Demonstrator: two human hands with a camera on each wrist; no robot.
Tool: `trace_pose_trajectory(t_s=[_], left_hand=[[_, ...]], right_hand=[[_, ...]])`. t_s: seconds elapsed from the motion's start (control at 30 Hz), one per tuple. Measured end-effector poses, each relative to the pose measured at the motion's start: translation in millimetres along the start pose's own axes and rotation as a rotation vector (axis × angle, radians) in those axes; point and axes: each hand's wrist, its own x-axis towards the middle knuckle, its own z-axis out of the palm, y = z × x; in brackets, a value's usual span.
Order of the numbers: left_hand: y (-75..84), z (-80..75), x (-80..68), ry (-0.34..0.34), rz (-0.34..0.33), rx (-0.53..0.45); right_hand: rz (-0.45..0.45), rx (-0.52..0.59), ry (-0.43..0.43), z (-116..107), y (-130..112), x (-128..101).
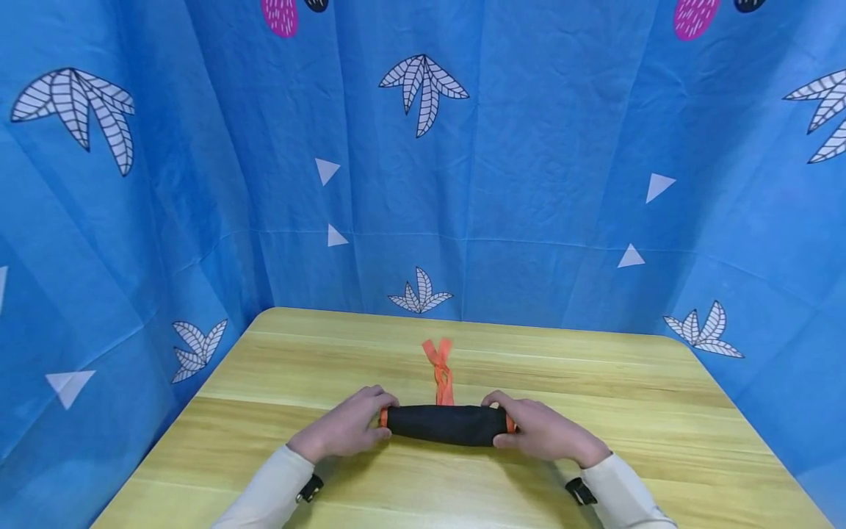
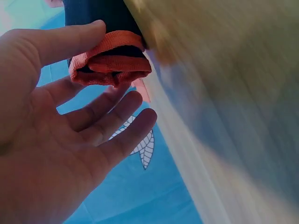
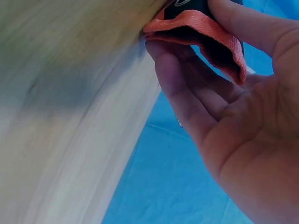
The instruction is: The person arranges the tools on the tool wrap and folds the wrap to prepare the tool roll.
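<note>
A black rolled cloth bundle (image 1: 446, 425) with orange-trimmed ends lies crosswise near the table's front. Orange ribbon ties (image 1: 443, 373) stretch from its far side toward the back, crossing near their tips. My left hand (image 1: 353, 425) grips the left end between thumb and fingers. At the opposite end, my right hand (image 1: 545, 430) holds the roll the same way. The left wrist view shows folded orange edging (image 2: 112, 65) under the thumb, the lower fingers spread loosely. In the right wrist view, the orange edge (image 3: 201, 25) opens in a flattened loop between thumb and fingers.
A light wood-grain table (image 1: 562, 367) with rounded back corners lies beneath. Blue curtain (image 1: 542, 147) printed with leaves and triangles hangs behind and along both sides. Pale sleeves (image 1: 271, 488) cover both forearms, with a small black clip (image 1: 580, 491) at the right wrist.
</note>
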Motion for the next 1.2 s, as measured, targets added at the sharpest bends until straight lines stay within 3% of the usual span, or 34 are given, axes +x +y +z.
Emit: trace_pose_trajectory(t_s=[0.37,0.6,0.73,1.03,1.2], left_hand=[[-8.0,-2.9,2.7,0.003,-0.018,-0.228],[-9.1,-0.8,3.8,0.01,-0.034,-0.278],[-7.7,2.8,5.5,0.041,-0.066,-0.274],[-2.0,12.4,9.4,0.162,-0.049,-0.091],[-1.1,11.9,10.5,0.148,-0.065,-0.056]], right_hand=[[0.073,0.235,0.013,-0.1,13.5,0.6],[0.113,0.371,0.026,1.6,13.2,2.5],[0.138,0.41,0.083,3.5,11.3,4.0],[0.18,0.193,0.243,10.8,8.6,10.9],[0.23,0.12,0.278,12.3,7.1,8.8]])
